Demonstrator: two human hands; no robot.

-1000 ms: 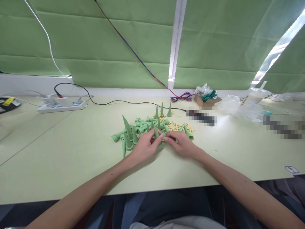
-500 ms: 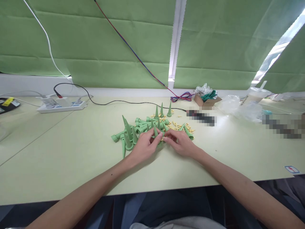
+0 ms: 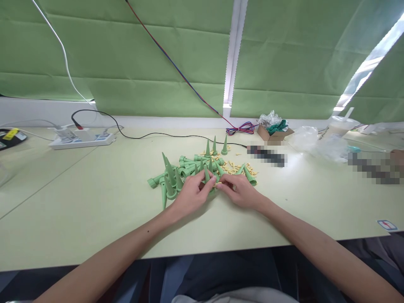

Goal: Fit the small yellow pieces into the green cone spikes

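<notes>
My left hand (image 3: pixel 196 190) is closed around a green plastic spike (image 3: pixel 206 174), its pointed end upward between thumb and fingers. Close beside it, my right hand (image 3: pixel 239 190) pinches a small yellow piece (image 3: pixel 218 184) at the fingertips, next to the spike. Whether the piece touches the spike I cannot tell. Behind and to the left of my hands lies a heap of green spikes (image 3: pixel 189 167), some standing on their round bases, others on their sides. Small yellow pieces (image 3: pixel 232 167) are scattered behind my right hand. Two green spikes (image 3: pixel 250 174) lie just beyond its knuckles.
A white power strip (image 3: pixel 82 141) sits at the back left, its black cable (image 3: pixel 158 134) running across the table. Bundled red-blue wire (image 3: pixel 241 128), a small cardboard box (image 3: pixel 274 135), plastic bags (image 3: pixel 328 145) and a lidded cup (image 3: pixel 337 126) stand along the back right.
My right fingertips and the yellow piece have shifted very slightly, and more of the piece shows between my hands. The left hand stays on the spike; the heap has not moved.
</notes>
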